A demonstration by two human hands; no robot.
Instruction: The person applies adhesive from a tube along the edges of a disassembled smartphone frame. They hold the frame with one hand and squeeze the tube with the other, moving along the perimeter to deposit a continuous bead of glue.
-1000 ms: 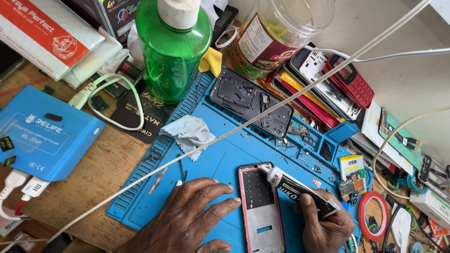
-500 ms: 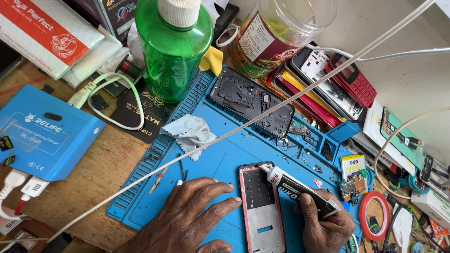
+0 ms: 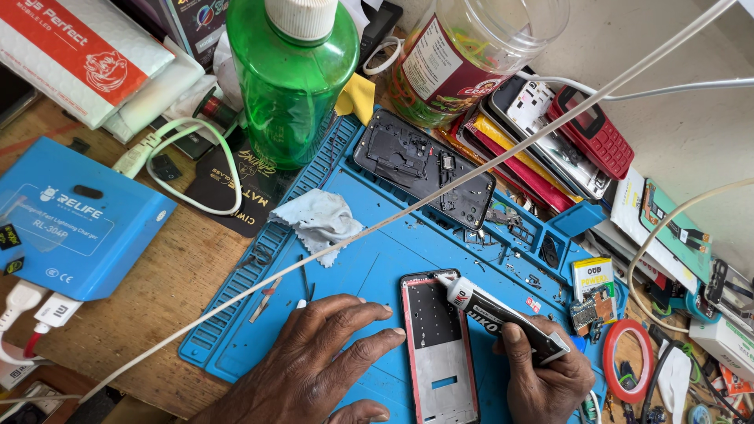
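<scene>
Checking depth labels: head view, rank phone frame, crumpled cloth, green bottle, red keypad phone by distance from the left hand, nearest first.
1. Phone frame: on the blue mat, just beside the left hand at its fingertips.
2. Crumpled cloth: on the mat, above the hand.
3. Green bottle: beyond the mat's top edge.
4. Red keypad phone: far upper right, on the stack of phones.

right hand (image 3: 546, 377) holds glue tube (image 3: 503, 314) over phone frame (image 3: 438, 345).
</scene>
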